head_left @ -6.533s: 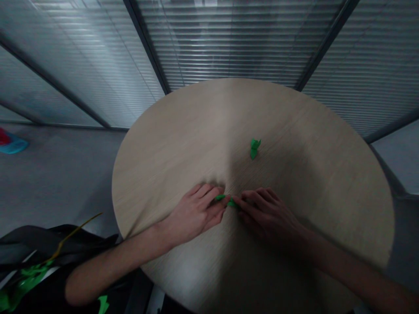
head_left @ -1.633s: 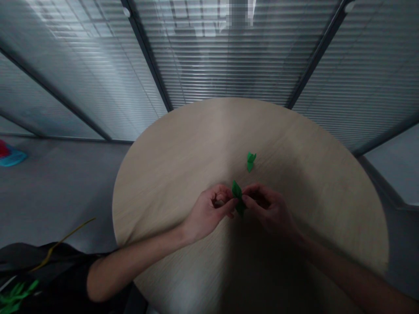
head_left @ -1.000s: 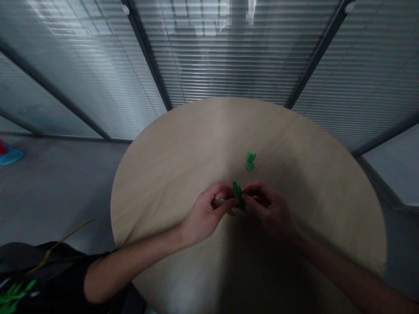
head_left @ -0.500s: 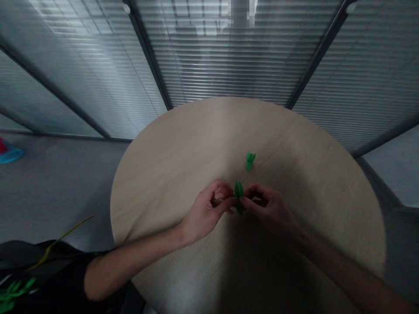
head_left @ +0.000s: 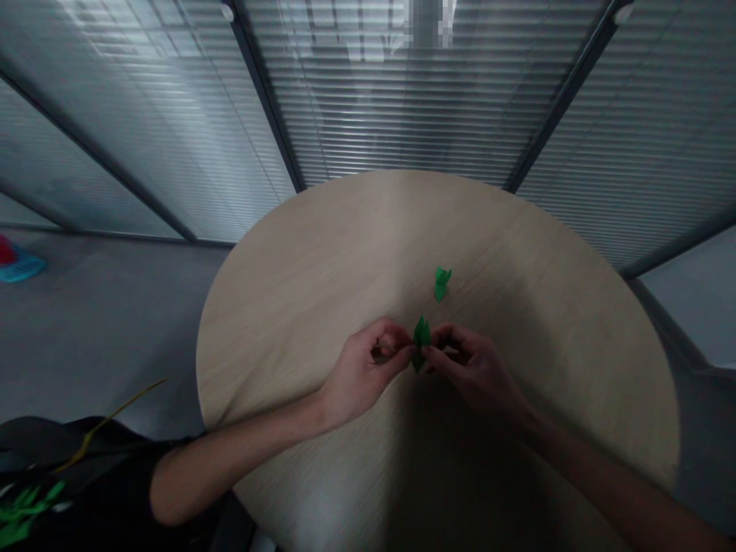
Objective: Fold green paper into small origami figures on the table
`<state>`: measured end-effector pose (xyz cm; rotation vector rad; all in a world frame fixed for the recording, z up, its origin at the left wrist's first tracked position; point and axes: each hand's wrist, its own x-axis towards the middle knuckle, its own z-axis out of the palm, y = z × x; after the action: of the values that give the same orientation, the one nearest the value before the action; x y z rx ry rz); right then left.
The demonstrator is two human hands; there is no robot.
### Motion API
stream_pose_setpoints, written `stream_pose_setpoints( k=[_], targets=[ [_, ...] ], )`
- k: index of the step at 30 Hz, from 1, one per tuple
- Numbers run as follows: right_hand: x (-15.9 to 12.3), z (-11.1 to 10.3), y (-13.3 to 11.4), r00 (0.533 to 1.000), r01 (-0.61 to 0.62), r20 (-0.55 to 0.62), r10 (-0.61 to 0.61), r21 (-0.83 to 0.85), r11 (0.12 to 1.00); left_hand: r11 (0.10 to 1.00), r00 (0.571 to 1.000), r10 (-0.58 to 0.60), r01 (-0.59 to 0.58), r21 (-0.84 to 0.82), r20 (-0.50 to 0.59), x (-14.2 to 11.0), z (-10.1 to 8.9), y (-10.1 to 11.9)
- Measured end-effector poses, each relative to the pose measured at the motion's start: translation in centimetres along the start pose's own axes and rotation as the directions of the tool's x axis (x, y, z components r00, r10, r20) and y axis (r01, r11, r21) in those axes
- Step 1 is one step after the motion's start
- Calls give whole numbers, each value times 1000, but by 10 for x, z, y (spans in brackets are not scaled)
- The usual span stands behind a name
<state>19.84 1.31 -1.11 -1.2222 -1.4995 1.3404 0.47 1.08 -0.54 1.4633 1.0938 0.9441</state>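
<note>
A small green piece (head_left: pixel 422 331), which looks like folded paper, stands between my two hands just above the table (head_left: pixel 322 268). My left hand (head_left: pixel 362 372) pinches its left side with thumb and fingertips. From the right, my right hand (head_left: pixel 477 372) pinches the other side in the same way. The fingertips cover the middle of the piece, while its pointed upper and lower ends show. Slightly beyond the hands, a second green folded piece (head_left: pixel 441 284) lies on the wood, touched by neither hand.
Glass panels with blinds (head_left: pixel 391 123) stand behind the round table's far edge. At the lower left are a dark bag-like thing (head_left: pixel 115 491), a thin yellow strip (head_left: pixel 123 402) and bright green shapes (head_left: pixel 26 510). A blue and red object (head_left: pixel 23 264) sits on the floor far left.
The held piece has turned a little, and its two upper points now appear closer together. Both hands stay almost in place, keeping their pinch. The second green piece lies as before.
</note>
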Motion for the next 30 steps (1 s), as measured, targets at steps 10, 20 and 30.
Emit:
stream_pose_setpoints(
  k=[10, 20, 30],
  targets=[
    [-1, 1, -1, 999, 17, -33, -17, -26, 1000, 1000, 1000, 1, 0, 28, -9, 0, 0, 2],
    [-3, 6, 4, 994, 41, -101, -44, -26, 999, 996, 999, 25, -22, 84, -36, -1, 1, 4],
    [-5, 5, 3, 992, 99, -54, -111, -190, 977, 995, 999, 18, -15, 100, -33, -6, 3, 5]
  ],
)
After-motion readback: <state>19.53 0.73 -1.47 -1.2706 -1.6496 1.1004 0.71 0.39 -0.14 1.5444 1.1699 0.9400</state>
